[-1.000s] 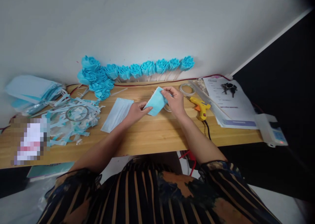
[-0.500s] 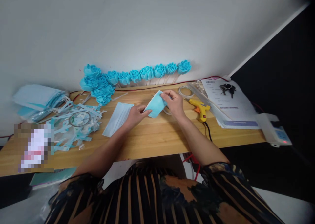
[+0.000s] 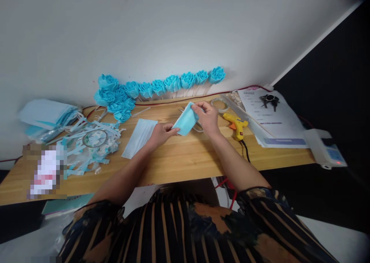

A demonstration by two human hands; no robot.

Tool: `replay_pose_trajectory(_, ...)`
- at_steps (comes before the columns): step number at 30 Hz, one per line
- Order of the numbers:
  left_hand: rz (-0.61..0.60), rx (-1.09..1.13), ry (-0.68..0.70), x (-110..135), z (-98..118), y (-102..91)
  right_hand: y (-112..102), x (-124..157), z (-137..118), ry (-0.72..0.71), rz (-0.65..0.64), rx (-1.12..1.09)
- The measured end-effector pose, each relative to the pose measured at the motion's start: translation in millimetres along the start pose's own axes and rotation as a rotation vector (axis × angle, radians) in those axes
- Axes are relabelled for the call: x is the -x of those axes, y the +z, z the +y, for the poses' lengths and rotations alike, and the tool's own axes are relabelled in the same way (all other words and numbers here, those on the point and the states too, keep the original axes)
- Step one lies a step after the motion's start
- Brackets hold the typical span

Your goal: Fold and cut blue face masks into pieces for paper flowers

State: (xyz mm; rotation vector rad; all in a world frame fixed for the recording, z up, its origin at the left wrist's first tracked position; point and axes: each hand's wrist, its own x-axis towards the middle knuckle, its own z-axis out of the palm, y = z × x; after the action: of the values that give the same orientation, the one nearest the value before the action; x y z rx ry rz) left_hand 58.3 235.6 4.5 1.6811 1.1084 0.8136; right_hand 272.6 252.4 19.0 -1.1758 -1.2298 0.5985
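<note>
Tabletop (image 3: 179, 161), unclear object (image 3: 199, 131) behind blue sheet (image 3: 185, 121)

We see soft, rather dim light, brightest low on the far wall (image 3: 170, 43); the far right corner fades to black. Blocky pixels hide a patch at left on the table (image 3: 179, 161).

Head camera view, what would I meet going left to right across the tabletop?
Face mask stack, leftmost tape roll, flat pleated face mask, held blue sheet, yellow glue gun, key bunch, white box with a red light.
</note>
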Motion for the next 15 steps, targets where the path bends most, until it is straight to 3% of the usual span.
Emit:
replay_pose_trajectory(8, -0.195, 0.067, 0.119, 10, 18, -4.4, -1, 0, -3, 0.026, -0.044, -0.049)
replay_pose_trajectory(15, -0.237, 0.075, 0.107, 12, 21, -5.4, 1, 2, -4, 0.055, -0.059, -0.066)
